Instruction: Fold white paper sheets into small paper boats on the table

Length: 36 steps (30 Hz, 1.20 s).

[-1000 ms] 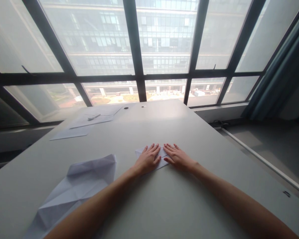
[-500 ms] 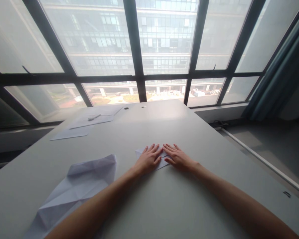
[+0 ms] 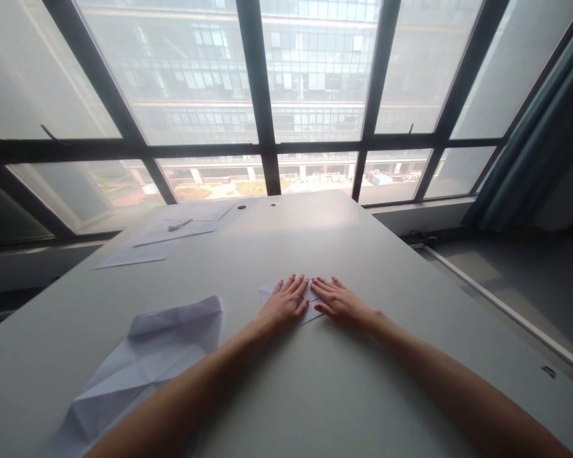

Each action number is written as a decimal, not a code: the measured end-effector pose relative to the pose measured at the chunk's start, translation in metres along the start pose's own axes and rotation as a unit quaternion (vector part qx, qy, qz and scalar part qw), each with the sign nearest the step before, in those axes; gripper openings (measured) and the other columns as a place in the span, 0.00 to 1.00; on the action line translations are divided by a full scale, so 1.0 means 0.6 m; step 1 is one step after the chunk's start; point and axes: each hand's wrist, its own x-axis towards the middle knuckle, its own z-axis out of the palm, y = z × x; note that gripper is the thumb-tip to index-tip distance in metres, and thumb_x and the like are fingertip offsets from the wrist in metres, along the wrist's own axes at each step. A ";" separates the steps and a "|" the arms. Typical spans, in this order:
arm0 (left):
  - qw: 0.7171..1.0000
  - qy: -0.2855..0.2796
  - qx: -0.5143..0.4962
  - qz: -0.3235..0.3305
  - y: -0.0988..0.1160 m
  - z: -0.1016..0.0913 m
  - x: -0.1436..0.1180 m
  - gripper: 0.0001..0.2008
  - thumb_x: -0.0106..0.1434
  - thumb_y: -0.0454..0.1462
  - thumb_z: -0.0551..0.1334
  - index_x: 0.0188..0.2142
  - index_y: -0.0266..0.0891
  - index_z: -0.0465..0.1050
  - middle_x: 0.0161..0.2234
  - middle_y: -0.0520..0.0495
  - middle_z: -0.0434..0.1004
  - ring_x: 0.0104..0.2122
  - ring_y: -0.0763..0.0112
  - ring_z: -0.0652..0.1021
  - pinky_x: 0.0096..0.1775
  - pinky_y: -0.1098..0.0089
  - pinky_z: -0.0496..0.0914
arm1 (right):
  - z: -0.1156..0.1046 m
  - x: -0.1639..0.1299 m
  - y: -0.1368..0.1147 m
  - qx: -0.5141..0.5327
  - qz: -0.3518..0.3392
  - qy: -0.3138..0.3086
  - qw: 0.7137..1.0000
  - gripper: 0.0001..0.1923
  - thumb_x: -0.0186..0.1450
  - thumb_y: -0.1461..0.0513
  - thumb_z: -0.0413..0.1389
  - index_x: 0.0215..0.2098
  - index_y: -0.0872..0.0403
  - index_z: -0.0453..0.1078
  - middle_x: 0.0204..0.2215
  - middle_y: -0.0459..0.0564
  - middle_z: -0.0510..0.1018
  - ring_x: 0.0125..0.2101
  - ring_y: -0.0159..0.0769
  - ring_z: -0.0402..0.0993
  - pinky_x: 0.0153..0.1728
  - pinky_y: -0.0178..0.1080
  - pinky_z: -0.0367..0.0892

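The left hand [image 3: 282, 306] and right hand [image 3: 342, 304] lie flat, fingers extended, on folded white paper [image 3: 310, 315] between side edges of the white desk [image 3: 310, 232]. Left covers more; long axis unclear.

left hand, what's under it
The left hand lies over a folded white paper. One corner shows to its left, another part toward the right hand. Whatever lies beneath the palm is covered.

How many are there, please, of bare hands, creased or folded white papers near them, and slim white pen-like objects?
Bare hands: 2 (left hand, right hand)
Creased or folded white papers: 2 (small folded white paper, large creased white sheet)
Slim white pen-like object: 1
Total: 5
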 end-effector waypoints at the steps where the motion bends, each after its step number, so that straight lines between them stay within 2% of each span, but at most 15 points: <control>1: 1.000 -0.001 0.004 0.000 0.000 0.000 0.000 0.32 0.72 0.48 0.47 0.70 0.38 0.47 0.70 0.45 0.45 0.69 0.59 0.48 0.66 0.54 0.45 | 0.000 0.000 0.001 0.001 0.000 -0.002 1.000 0.36 0.73 0.44 0.37 0.72 0.54 0.43 0.70 0.55 0.49 0.69 0.43 0.43 0.67 0.53 0.38; 7: 1.000 -0.001 0.013 -0.004 0.000 0.000 0.000 0.31 0.72 0.48 0.47 0.70 0.37 0.49 0.70 0.42 0.45 0.69 0.59 0.49 0.66 0.55 0.45 | 0.000 0.000 0.001 -0.001 -0.001 -0.010 1.000 0.36 0.73 0.43 0.36 0.72 0.52 0.42 0.70 0.54 0.48 0.69 0.43 0.42 0.67 0.55 0.38; 16: 1.000 -0.001 0.004 0.003 0.002 -0.004 0.000 0.30 0.72 0.47 0.48 0.70 0.42 0.50 0.70 0.45 0.47 0.69 0.59 0.49 0.66 0.53 0.46 | 0.000 0.000 0.000 0.000 0.002 -0.007 1.000 0.35 0.73 0.44 0.37 0.72 0.50 0.40 0.70 0.52 0.47 0.69 0.44 0.43 0.67 0.54 0.38; 36: 1.000 0.003 0.012 0.007 -0.002 0.000 0.000 0.29 0.72 0.48 0.47 0.69 0.42 0.52 0.70 0.45 0.47 0.69 0.58 0.50 0.66 0.53 0.46 | 0.000 0.001 -0.004 -0.011 0.027 0.006 1.000 0.37 0.73 0.43 0.36 0.72 0.54 0.44 0.69 0.56 0.49 0.69 0.45 0.43 0.67 0.55 0.39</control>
